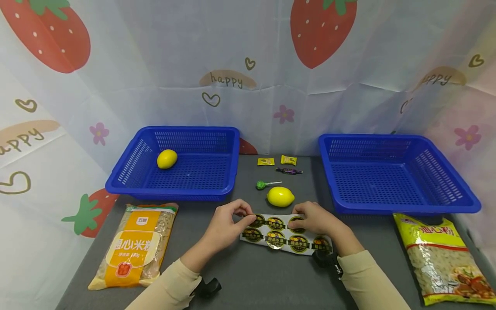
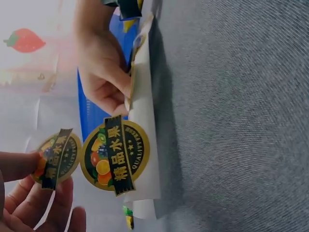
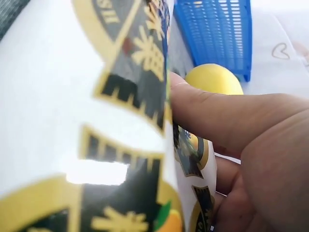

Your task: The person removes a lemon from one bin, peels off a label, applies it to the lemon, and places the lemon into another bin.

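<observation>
A white sticker sheet (image 1: 284, 237) with round black-and-gold fruit labels is held just above the grey table (image 1: 252, 280) between both hands. My left hand (image 1: 243, 212) pinches one round sticker (image 2: 57, 157) at the sheet's left end, lifted off the backing, beside a label (image 2: 116, 154) still stuck on. My right hand (image 1: 300, 217) grips the sheet's upper right part, thumb (image 3: 227, 116) on the printed side and fingers behind. A yellow lemon (image 1: 280, 196) lies just beyond the hands.
A blue basket (image 1: 170, 190) at the back left holds a second lemon (image 1: 167, 159); another blue basket (image 1: 403, 210) stands back right. Between them lie a green lollipop (image 1: 263, 185) and wrapped candies (image 1: 288, 160). Pasta bags lie at the left (image 1: 133, 245) and right (image 1: 441, 258).
</observation>
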Demonstrator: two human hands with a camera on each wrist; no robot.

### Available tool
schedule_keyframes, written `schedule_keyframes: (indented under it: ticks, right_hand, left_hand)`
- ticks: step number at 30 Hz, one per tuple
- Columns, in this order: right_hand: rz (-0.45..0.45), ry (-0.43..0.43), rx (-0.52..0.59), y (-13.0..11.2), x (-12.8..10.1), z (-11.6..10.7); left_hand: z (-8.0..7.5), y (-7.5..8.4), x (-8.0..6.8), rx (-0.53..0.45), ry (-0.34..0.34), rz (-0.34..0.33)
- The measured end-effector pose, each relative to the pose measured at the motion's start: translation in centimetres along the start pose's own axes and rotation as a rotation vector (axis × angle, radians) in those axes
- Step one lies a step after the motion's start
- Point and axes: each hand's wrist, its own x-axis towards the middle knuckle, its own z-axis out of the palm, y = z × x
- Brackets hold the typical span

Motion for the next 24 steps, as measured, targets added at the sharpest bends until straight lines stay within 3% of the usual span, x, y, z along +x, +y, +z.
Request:
schedule_keyframes:
  ticks: [8,18,24]
  right_hand:
    - [0.016,-0.003,-0.005,-0.2,0.0,0.2]
    - [0.026,-0.001,-0.022,-0.4,0.0,0.3]
    - [0.041,-0.01,-0.012,-0.7,0.0,0.4]
  left_hand:
    - [1.2,-1.8,0.5,0.076,-0.043,-0.062]
    - [2.6,-1.9,0.4,0.115,-0.091,-0.158]
    - [2.9,-2.4,0.3,-0.1,-0.11,-0.27]
